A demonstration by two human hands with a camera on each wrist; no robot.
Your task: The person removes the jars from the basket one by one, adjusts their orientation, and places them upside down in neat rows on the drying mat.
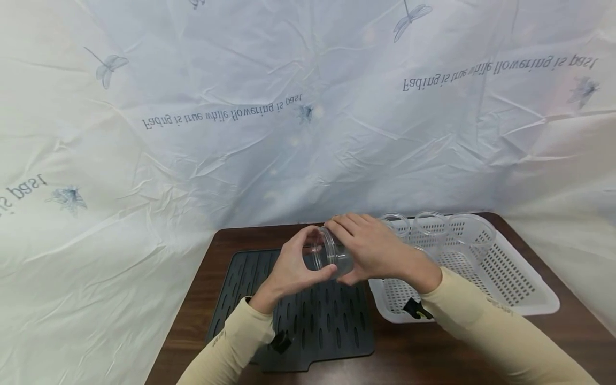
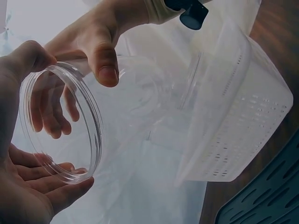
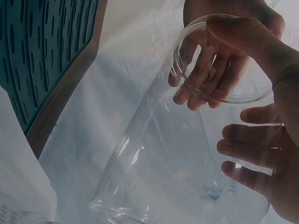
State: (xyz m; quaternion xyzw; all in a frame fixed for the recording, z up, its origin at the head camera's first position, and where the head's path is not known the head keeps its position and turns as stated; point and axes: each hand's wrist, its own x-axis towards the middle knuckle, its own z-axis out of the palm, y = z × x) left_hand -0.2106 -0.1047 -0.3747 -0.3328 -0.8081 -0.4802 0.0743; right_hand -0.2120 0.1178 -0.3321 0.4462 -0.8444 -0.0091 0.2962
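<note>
A clear, wide-mouthed jar (image 1: 343,260) is held tilted on its side above the dark mat. My left hand (image 1: 297,263) holds it around the ridged rim, with the thumb on one side and the fingers on the other. My right hand (image 1: 369,247) grips the body from the right, its fingers bent over the top. In the left wrist view the jar's rim (image 2: 96,123) lies between the left thumb and fingers. Through the clear wall in the right wrist view, the right hand's fingers (image 3: 245,147) show behind the jar.
A white perforated basket (image 1: 524,299) stands at the right, with several clear jars (image 1: 430,224) inside. A dark slotted mat (image 1: 332,339) lies on the brown wooden table (image 1: 178,331). Behind hangs a pale printed sheet (image 1: 308,160).
</note>
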